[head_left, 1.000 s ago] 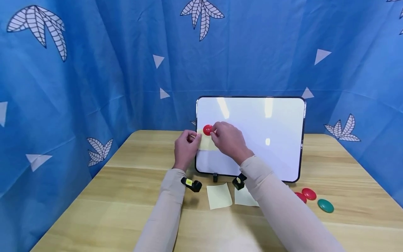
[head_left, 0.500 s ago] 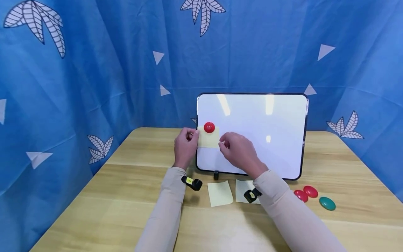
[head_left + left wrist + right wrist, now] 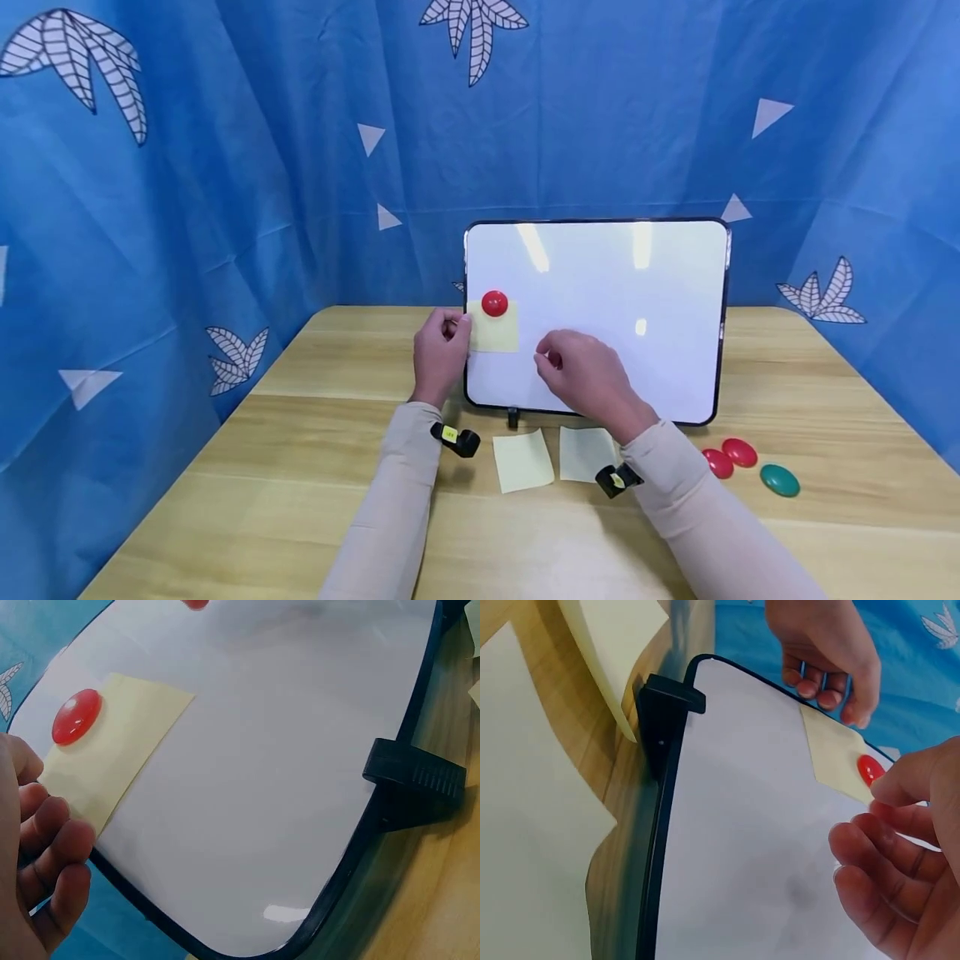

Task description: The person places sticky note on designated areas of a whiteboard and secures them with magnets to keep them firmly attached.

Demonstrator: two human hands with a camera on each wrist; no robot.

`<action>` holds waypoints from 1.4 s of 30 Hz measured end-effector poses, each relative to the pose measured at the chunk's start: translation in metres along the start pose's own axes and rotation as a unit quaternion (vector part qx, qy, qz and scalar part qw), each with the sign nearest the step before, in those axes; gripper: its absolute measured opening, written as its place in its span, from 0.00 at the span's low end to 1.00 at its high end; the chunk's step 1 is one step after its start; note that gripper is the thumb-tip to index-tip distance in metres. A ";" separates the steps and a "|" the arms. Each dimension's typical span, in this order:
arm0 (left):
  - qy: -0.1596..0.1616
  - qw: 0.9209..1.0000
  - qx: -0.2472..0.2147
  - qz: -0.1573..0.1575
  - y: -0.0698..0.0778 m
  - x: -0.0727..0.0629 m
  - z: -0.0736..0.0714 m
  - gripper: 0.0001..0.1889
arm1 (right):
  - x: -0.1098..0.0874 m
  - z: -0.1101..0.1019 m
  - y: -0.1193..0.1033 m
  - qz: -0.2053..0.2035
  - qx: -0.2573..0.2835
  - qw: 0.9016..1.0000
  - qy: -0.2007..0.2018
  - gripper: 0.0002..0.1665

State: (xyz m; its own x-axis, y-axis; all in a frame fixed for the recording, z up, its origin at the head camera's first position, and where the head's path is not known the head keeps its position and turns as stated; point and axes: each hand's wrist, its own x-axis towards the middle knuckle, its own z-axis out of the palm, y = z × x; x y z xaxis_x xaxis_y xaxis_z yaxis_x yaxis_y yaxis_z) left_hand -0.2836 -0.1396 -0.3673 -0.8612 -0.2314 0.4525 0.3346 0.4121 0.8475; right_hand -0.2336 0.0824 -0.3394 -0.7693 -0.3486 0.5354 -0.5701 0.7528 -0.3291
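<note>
A whiteboard (image 3: 600, 283) with a dark frame stands upright on the table. Near its left edge a pale yellow sticky note (image 3: 500, 335) lies flat on the surface, a round red magnet (image 3: 495, 303) over its top edge. My left hand (image 3: 441, 354) stays at the board's left edge, its thumb right beside the note and its fingers loosely curled, as the left wrist view shows. My right hand (image 3: 588, 375) hovers before the lower middle of the board, to the right of the note. Its fingers (image 3: 870, 889) are loosely bent with nothing between them.
Two more sheets, a yellow note (image 3: 522, 462) and a paler note (image 3: 585, 454), lie on the table below the board. Two red magnets (image 3: 739, 452) and a green magnet (image 3: 780, 480) lie to the right. A black foot (image 3: 416, 776) supports the board's lower edge. Blue curtain (image 3: 622, 108) hangs behind.
My right hand has let go of the red magnet and drawn away, down and to the right. The magnet stays on the note. My left hand has hardly moved.
</note>
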 end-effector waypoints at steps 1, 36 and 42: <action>0.002 1.000 0.006 0.002 0.000 0.000 0.001 0.12 | -0.001 -0.002 0.001 0.002 0.000 1.000 0.003 0.04; -0.117 0.979 0.119 0.113 0.019 -0.036 0.005 0.06 | -0.045 -0.024 0.027 0.106 0.150 0.979 -0.086 0.06; -0.172 0.965 0.157 0.117 0.015 -0.045 -0.004 0.06 | -0.051 -0.023 0.033 0.110 0.140 0.980 -0.092 0.06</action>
State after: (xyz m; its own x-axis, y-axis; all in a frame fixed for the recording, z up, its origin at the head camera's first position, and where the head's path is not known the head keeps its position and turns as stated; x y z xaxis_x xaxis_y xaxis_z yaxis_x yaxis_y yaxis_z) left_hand -0.2383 -0.1271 -0.3740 -0.8704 0.1835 0.4568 0.4486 0.6777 0.5826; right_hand -0.2068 0.1380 -0.3598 -0.9071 -0.3090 0.2857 -0.4207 0.6474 -0.6355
